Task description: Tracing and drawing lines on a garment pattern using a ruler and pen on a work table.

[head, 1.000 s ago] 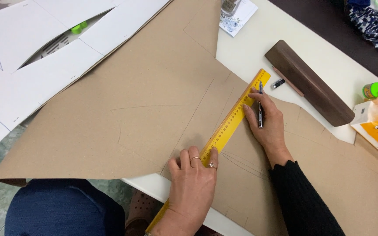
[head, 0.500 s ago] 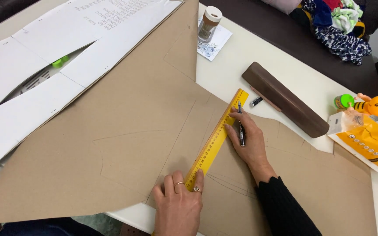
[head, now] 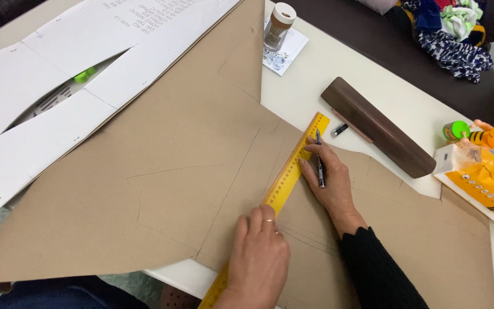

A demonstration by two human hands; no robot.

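A long yellow plastic ruler [head: 281, 186] lies diagonally across a large sheet of brown kraft paper [head: 161, 189] that covers most of the white table [head: 327, 68], running from the bottom centre of the frame up toward the middle right. The left hand [head: 258, 257], low in the frame, lies flat with fingers spread and presses the lower part of the ruler down onto the paper; it grips nothing, only bears down. The right hand [head: 330, 177], just right of the ruler's upper half, is closed around a slim black pen [head: 319, 157] whose tip sits against the ruler's right edge near its upper end. Compared with a second ago, the ruler keeps the same slant and the left hand has stayed planted on it, while the pen hand remains by the upper stretch of the edge; the main shift is in the view, which has tipped so that more of the table's far side shows. That steadiness suggests a line being ruled along the edge, among the faint pencilled outlines already on the paper. Beyond the ruler's tip lie a small black pen cap [head: 339, 130] and a dark brown wooden block [head: 378, 129]; a white cut-out cardboard sheet [head: 41, 114] fills the upper left.
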